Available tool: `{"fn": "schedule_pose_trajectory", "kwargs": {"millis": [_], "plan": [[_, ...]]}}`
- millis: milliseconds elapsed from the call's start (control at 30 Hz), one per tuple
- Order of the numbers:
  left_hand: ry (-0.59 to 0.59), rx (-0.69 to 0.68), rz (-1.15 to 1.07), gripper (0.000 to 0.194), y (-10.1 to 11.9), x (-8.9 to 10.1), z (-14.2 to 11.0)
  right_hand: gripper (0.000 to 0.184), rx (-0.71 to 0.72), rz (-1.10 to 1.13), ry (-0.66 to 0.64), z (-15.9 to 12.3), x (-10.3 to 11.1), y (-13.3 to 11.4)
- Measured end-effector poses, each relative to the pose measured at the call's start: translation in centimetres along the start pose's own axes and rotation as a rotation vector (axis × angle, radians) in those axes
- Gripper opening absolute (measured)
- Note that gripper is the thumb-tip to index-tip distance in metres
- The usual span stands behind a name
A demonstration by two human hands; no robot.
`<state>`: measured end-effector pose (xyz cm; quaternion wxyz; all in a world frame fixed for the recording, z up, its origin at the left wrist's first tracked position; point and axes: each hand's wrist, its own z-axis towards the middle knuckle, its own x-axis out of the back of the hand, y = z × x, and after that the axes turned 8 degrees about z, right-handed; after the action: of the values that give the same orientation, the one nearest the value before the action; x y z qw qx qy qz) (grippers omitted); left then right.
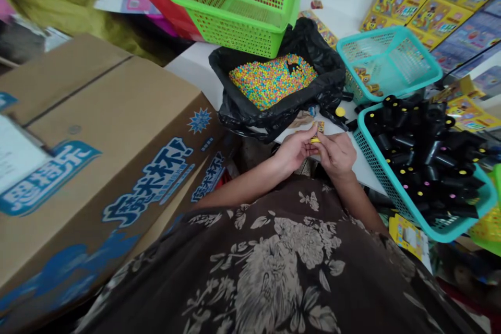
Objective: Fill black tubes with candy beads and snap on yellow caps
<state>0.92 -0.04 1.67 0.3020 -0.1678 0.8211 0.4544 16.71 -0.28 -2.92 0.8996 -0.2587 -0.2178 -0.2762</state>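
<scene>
My left hand [293, 152] and my right hand [338, 153] meet just in front of my body, fingers closed. Between their fingertips is a small yellow-capped container [321, 127] with a printed wrapper; my fingers cover part of it. Just beyond the hands, a tray lined with a black plastic bag [250, 121] holds many small coloured balls [270, 81], with a dark scoop-like piece partly sunk in them. A loose yellow cap [340, 111] lies on the white table [370, 169] near my right hand.
On the right, a teal basket [395, 206] is heaped with black cylinders. Another teal basket [434, 73] behind it holds a few small printed pieces. A green basket [230, 31] rests at the tray's back edge. Large cardboard boxes [129, 104] stand left; yellow boxes [426, 0] are stacked back right.
</scene>
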Motion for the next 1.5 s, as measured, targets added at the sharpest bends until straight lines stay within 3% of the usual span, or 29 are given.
{"fn": "schedule_pose_trajectory", "kwargs": {"millis": [100,233,433,700,967,1167,1333,1500], "plan": [[-0.008,-0.008,0.005,0.025,0.0,0.1,-0.1,0.025,-0.052,-0.032,-0.012,-0.1,0.1,-0.1],[-0.022,-0.017,0.018,0.018,0.3,0.2,0.0,0.028,-0.056,0.038,0.096,0.2,0.0,-0.5],[-0.038,0.099,0.018,0.027,1.2,0.5,0.5,0.024,0.046,0.082,0.168,0.4,-0.5,-0.3],[-0.019,0.036,0.064,0.025,0.4,0.4,0.7,0.019,0.009,0.067,0.098,0.3,-0.7,-0.3],[-0.011,0.095,0.076,0.027,1.1,0.7,0.6,0.02,0.026,0.094,0.12,0.5,-0.5,-0.3],[0.005,0.032,0.106,0.026,0.6,1.0,0.9,0.02,-0.001,0.093,0.06,0.2,-0.4,-0.3],[0.012,-0.009,0.111,0.028,0.0,1.0,0.6,0.015,0.102,0.038,0.07,-0.2,-0.6,0.1],[0.011,0.003,0.114,0.032,0.0,0.9,0.6,0.017,0.113,-0.063,0.016,-0.4,-0.5,0.2]]}}
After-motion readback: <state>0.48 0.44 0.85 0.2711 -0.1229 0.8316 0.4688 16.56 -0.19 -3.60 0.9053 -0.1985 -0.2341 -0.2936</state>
